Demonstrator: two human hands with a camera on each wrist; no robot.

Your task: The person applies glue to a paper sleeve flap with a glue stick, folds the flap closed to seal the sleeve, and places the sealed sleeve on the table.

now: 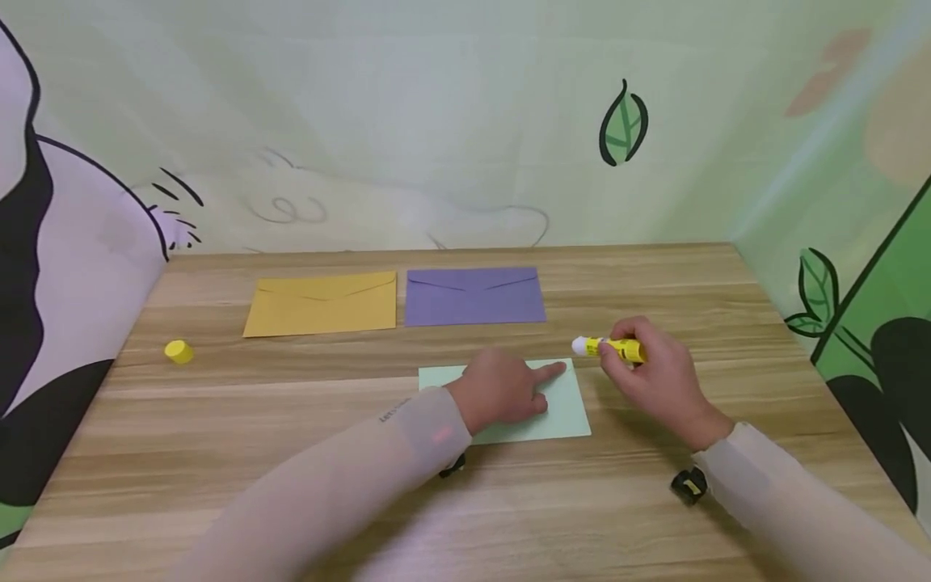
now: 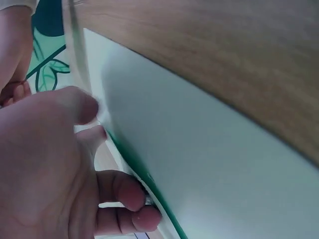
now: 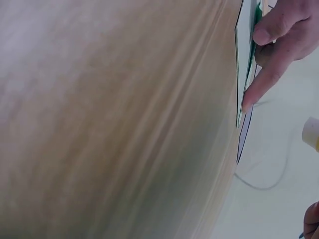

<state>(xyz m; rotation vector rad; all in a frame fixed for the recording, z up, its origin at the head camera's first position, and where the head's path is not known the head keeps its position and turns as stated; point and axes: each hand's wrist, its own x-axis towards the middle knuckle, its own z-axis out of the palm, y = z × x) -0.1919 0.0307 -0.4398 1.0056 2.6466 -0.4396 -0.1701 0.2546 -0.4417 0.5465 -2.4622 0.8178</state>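
Observation:
A pale green envelope [image 1: 563, 412] lies on the table. My left hand [image 1: 502, 388] rests over its upper part, the index finger stretched towards the top right corner. In the left wrist view a darker green strip [image 2: 144, 174] runs along the envelope's edge, right beside the bent fingertips [image 2: 132, 194]. My right hand [image 1: 665, 380] grips a yellow glue stick [image 1: 629, 350] above the table, just right of the envelope. The stick is uncapped, its white tip pointing left. At its edge, the right wrist view catches only the white end of the glue stick [image 3: 310, 133].
Behind the green envelope, a yellow envelope [image 1: 320, 311] and a purple envelope [image 1: 476, 303] lie side by side. A yellow cap [image 1: 178, 351] sits at the far left of the wooden table [image 1: 254, 436]. A printed cloth wall [image 1: 407, 129] rises behind and around the tabletop.

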